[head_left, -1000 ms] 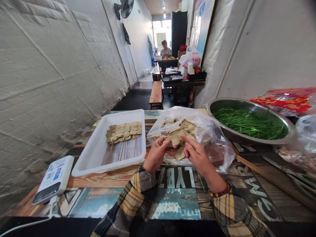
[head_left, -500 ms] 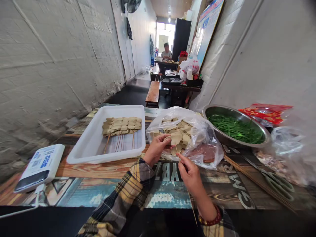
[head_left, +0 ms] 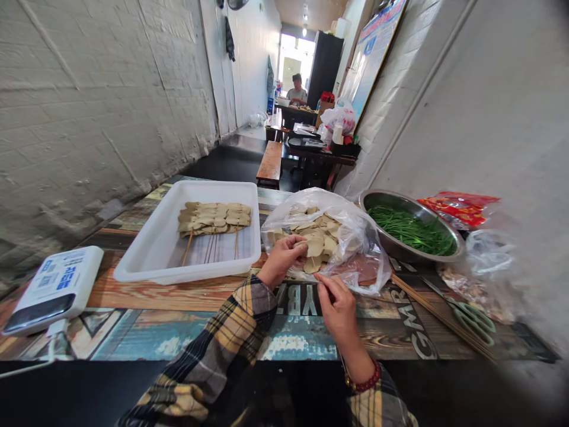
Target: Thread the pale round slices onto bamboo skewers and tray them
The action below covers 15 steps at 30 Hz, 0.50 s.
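Note:
My left hand (head_left: 281, 259) is closed on a tan food slice (head_left: 315, 247) at the mouth of a clear plastic bag (head_left: 351, 234) full of such slices. Just below it, my right hand (head_left: 336, 305) pinches a thin bamboo skewer (head_left: 317, 273) whose tip points up at that slice. To the left, a white plastic tray (head_left: 164, 254) holds several finished skewers of slices (head_left: 214, 217) laid side by side.
A steel bowl of green chives (head_left: 411, 230) stands right of the bag, with a red packet (head_left: 460, 207) behind it. Loose bamboo skewers (head_left: 438, 314) and green-handled scissors (head_left: 475, 320) lie at right. A white power bank (head_left: 51, 289) sits at left. A person sits far down the corridor (head_left: 296, 90).
My right hand has drawn back from the bag toward me with the skewer, then risen a little. The left hand stays at the bag on the slice. The camera view shifted right.

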### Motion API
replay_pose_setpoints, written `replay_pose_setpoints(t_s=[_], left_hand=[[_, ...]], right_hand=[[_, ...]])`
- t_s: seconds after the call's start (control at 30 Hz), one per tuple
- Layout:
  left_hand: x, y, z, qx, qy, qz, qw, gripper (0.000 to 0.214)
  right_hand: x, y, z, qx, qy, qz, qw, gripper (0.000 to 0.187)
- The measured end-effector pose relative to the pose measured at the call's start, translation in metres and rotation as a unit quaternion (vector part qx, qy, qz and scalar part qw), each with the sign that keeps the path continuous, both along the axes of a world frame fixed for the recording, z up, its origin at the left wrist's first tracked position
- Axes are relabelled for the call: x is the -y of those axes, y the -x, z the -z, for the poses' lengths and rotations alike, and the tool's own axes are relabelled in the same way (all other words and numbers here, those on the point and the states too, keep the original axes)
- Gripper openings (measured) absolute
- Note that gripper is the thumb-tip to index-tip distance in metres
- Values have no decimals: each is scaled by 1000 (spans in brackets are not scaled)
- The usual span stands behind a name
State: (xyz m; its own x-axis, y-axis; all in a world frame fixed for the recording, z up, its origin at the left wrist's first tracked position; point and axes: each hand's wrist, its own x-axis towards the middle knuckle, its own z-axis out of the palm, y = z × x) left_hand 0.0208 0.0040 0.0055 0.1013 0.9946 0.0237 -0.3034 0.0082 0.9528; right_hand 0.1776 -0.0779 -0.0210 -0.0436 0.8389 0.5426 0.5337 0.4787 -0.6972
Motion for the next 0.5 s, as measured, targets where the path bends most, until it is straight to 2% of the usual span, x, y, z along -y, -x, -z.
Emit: replay_pose_setpoints(t_s=[0.13, 0.37, 0.5], left_hand=[[1, -1, -1, 3, 5, 3, 1000, 33], [1, -3, 0, 4, 2, 9, 1000, 31], [2, -3, 0, -6, 7, 17, 1000, 32]], right_hand=[[-2, 0, 5, 1, 4, 14, 1000, 32], [-1, 1, 4, -1, 41, -25, 999, 39], [-2, 0, 5, 0, 51, -22, 998, 39]])
